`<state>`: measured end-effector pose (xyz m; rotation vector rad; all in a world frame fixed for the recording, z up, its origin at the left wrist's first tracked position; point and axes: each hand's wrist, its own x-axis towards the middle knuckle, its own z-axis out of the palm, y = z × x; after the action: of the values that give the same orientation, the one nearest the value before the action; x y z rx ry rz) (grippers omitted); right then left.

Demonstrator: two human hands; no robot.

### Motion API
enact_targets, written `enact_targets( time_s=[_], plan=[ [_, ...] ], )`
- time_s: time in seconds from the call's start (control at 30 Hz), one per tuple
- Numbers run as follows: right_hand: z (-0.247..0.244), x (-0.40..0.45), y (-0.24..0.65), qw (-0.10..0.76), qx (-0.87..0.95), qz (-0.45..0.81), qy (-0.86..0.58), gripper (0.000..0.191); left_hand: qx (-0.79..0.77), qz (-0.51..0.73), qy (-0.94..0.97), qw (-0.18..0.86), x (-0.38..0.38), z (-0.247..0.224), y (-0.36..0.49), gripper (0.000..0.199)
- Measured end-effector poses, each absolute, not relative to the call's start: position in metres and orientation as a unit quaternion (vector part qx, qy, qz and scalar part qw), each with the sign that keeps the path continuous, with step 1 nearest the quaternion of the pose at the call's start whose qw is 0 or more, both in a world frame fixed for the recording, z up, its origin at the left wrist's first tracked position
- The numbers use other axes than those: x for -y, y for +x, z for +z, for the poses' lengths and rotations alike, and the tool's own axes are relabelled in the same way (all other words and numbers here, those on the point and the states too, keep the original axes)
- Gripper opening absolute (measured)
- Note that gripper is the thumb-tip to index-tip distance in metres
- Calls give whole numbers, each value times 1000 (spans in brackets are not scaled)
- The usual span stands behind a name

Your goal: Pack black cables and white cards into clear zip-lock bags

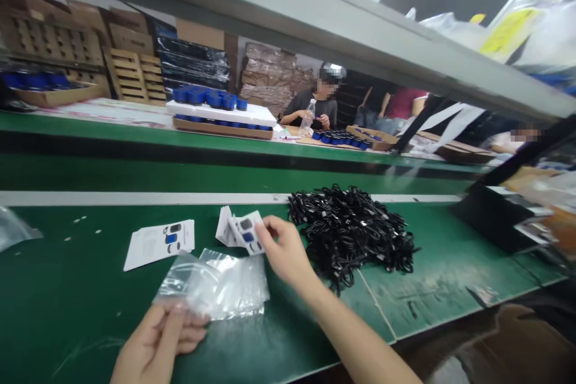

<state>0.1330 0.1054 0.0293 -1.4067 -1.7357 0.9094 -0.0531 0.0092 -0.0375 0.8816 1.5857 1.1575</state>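
My left hand (pixel 164 336) pinches a clear plastic bag (pixel 184 279) by its near edge, above the green table. More clear bags (pixel 240 288) lie in an overlapping pile just right of it. My right hand (pixel 285 249) grips a small printed card (pixel 248 233) between thumb and fingers; it bears pictures of dark and blue devices. Touching or close behind that card is a small stack of folded white papers (pixel 224 227). Flat on the table to the left rests a stack of larger printed sheets (pixel 159 242).
A heap of black cables (pixel 353 231) lies right of my right hand. Black boxes (pixel 499 216) stand at the far right. Beyond a raised ledge are trays of blue round items (pixel 209 98) and a seated person (pixel 315 108). A grey beam (pixel 288 6) crosses overhead.
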Motion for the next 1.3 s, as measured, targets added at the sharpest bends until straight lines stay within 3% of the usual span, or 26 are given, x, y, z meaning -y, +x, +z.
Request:
enact_targets(
  time_s=[0.17,0.3,0.4,0.43,0.57,0.63,0.7,0.77,0.93,1.03,1.23,1.3],
  plan=[
    [21,-30,114,375,770,295,-424,17,-636,547,350,418,-23,-17,-54,55],
    [3,-16,97,401,773,277,-407,16,-675,521,461,244,-20,-13,-45,39],
    [-8,-10,89,470,721,280,-426,14,-699,509,474,166,-16,-14,-43,33],
    [-13,-6,86,502,687,285,-442,22,-703,512,467,157,-16,-14,-42,32],
    [-41,16,69,582,509,440,-456,74,-707,524,459,117,-16,-9,-41,28],
    [-53,23,61,564,435,569,-411,71,-704,527,465,106,-18,-7,-39,27],
    [-59,24,58,525,412,630,-397,44,-699,524,476,103,-18,-7,-38,28],
    [-56,19,65,512,473,576,-426,13,-694,514,493,106,-17,-8,-38,29],
    [-35,3,97,599,665,225,-385,16,-690,474,538,98,-11,-10,-42,30],
    [-29,0,107,601,715,102,-343,28,-678,450,572,103,-7,-7,-39,28],
    [-28,0,113,456,782,68,-419,18,-627,391,671,-66,-2,-1,-22,30],
    [-24,1,114,410,784,96,-456,18,-616,379,686,-76,-1,-2,-18,33]
  ],
)
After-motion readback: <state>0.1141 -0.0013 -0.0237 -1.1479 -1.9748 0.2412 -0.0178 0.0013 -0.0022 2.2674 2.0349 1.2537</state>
